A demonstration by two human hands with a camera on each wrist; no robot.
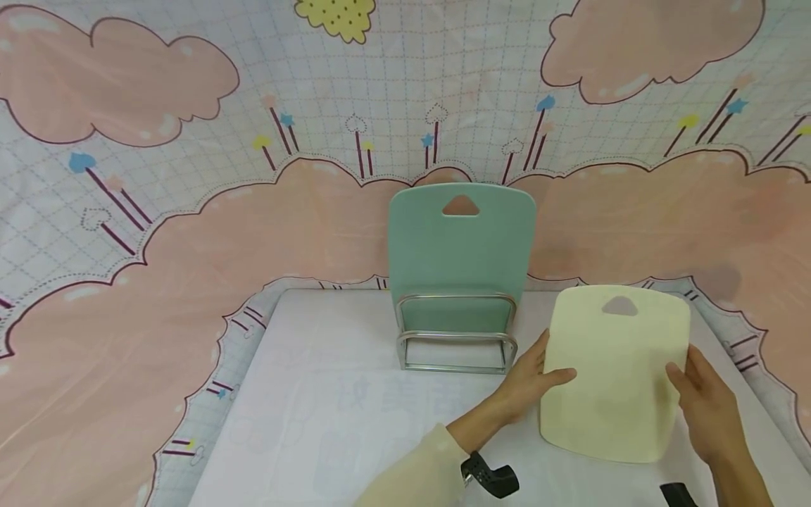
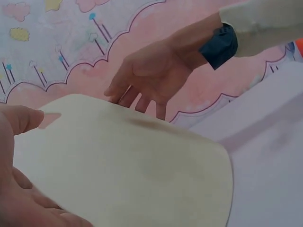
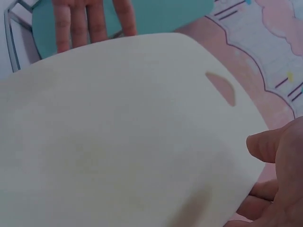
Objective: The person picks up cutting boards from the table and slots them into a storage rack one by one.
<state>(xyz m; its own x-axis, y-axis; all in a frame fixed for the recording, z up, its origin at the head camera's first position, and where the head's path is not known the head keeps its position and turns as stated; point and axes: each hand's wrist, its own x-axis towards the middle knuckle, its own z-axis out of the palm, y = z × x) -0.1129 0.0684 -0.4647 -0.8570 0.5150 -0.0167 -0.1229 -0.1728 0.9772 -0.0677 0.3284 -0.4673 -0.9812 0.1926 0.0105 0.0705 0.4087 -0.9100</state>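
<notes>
A pale yellow cutting board (image 1: 611, 394), with a hole near its top edge, is held between both hands at the right of the head view. My left hand (image 1: 529, 380) holds its left edge, thumb over the front and fingers partly behind. On the opposite edge, my right hand (image 1: 712, 408) grips with the thumb in front and fingers behind. The left wrist view shows the board (image 2: 137, 161) tilted, with the right hand (image 2: 156, 66) beyond it. In the right wrist view, the left fingers (image 3: 80, 23) pass behind the board's far edge.
Left of the hands, a green cutting board (image 1: 459, 253) stands upright in a metal wire rack (image 1: 456, 336). The rack is on a white table (image 1: 329, 415). Behind hangs a patterned pink and white cloth (image 1: 304, 225).
</notes>
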